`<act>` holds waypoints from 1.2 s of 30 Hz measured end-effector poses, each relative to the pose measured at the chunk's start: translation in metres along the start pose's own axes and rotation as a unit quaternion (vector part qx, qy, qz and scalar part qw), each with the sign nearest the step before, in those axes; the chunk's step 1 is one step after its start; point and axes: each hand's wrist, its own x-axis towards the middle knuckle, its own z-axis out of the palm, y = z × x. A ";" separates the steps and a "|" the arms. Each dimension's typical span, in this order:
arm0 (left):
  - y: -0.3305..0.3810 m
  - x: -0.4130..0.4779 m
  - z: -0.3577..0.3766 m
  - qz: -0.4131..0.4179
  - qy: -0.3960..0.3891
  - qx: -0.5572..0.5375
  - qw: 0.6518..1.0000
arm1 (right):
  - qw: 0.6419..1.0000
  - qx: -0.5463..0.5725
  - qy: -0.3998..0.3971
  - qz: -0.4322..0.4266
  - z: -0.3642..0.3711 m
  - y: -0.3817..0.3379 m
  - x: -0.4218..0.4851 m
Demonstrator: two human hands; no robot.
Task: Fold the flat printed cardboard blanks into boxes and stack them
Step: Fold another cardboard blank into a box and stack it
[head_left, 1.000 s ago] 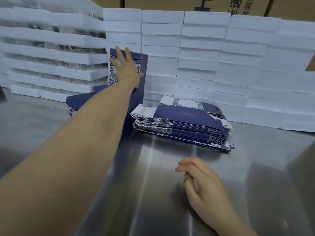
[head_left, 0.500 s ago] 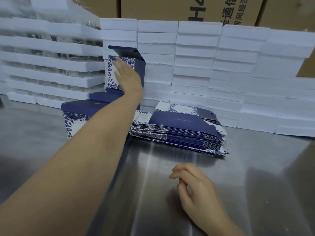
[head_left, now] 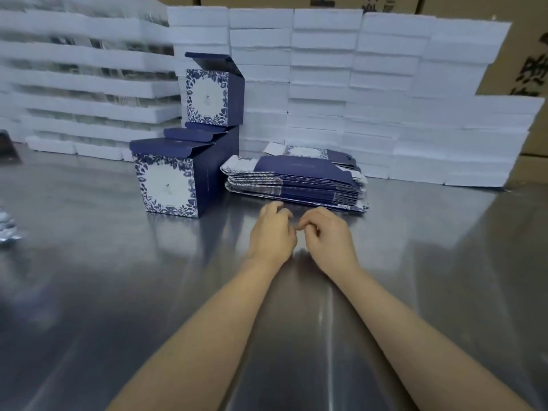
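Note:
A pile of flat navy-and-white floral blanks (head_left: 296, 180) lies on the steel table (head_left: 89, 262) just beyond my hands. To its left stand folded boxes: a front box (head_left: 167, 180) with its lid flap up, another behind it, and a top box (head_left: 212, 96) stacked on that one, lid flap open. My left hand (head_left: 271, 234) and my right hand (head_left: 327, 234) rest side by side on the table in front of the pile, fingers curled, holding nothing. Their fingertips almost touch each other.
A wall of white foam trays (head_left: 355, 84) runs along the back of the table. Brown printed cartons (head_left: 527, 69) stand behind it. A dark object (head_left: 7, 149) and a shiny crumpled item (head_left: 7, 229) sit at the left edge.
My left hand has left the top box on the stack and come back to the table beside my right hand. The right hand has shifted slightly forward toward the blank pile.

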 end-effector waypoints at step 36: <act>0.000 0.023 0.020 0.049 -0.003 -0.027 0.998 | 0.953 -0.291 -0.021 0.087 0.010 0.086 0.079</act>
